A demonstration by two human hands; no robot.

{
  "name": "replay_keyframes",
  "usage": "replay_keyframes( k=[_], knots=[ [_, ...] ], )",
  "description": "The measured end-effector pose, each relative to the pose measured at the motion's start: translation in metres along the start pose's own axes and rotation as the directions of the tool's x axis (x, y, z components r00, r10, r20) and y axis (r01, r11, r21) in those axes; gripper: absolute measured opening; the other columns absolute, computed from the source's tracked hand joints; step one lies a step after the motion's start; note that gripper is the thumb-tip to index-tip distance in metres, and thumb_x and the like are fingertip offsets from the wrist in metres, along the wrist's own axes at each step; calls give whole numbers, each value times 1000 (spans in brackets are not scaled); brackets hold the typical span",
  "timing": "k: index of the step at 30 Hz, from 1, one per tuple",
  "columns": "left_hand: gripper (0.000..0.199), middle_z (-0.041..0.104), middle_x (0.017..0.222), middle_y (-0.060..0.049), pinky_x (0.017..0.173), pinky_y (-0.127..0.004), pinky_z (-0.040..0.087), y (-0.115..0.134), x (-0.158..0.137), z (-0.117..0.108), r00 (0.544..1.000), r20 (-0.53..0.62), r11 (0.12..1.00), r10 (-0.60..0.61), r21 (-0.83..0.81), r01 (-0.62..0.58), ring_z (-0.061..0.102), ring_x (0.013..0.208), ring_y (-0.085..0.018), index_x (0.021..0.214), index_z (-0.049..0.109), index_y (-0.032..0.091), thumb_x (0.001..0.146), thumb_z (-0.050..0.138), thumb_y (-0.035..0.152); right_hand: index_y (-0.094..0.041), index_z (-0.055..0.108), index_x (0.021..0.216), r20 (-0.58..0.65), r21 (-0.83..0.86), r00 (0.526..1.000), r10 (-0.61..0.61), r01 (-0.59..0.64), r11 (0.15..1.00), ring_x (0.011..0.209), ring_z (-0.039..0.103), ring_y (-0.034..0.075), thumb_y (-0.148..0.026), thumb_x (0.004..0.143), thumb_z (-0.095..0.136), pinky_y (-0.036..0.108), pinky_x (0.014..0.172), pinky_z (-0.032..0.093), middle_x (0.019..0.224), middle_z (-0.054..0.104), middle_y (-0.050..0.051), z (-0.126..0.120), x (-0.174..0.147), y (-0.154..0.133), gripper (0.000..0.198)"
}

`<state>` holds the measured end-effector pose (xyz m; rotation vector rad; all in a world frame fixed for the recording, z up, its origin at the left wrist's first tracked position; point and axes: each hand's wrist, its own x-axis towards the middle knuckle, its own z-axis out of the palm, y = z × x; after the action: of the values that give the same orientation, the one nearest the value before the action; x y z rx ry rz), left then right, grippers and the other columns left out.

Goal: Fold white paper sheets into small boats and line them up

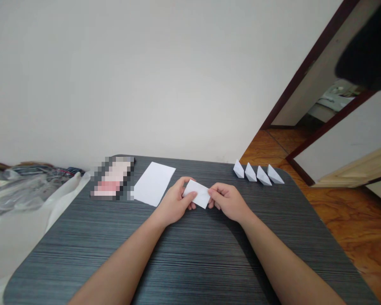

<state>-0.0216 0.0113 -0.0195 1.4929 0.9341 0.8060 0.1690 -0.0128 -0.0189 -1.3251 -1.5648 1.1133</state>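
A small white rectangle of folded paper (199, 195) is held between my two hands, tilted above the middle of the table. My left hand (175, 202) grips its left end, thumb on top and fingers underneath. At its right end, my right hand (229, 201) pinches the edge between thumb and fingers. Left of my left hand lies a larger flat white sheet of paper (154, 182); whether it is one sheet or a stack, I cannot tell.
Several folded white paper boats (255, 173) stand in a row at the table's back right. A pixelated, blurred object (112, 178) lies at the back left. The dark table (190, 262) meets the wall behind. Plastic-covered items (22, 190) sit beyond its left edge.
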Motion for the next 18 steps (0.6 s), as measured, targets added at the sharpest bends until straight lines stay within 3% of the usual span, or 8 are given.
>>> replay_keyframes(
  k=[18],
  knots=[
    [38,54,65,3,49,-19,41,-2,1,-1,1000,-11,997,18,-72,-19,53,53,-9,117,39,20,83,53,29,-16,54,68,31,68,999,8,-10,998,46,50,8,-31,87,50,20,48,37,56,59,-1,-2,0,3,24]
  ],
)
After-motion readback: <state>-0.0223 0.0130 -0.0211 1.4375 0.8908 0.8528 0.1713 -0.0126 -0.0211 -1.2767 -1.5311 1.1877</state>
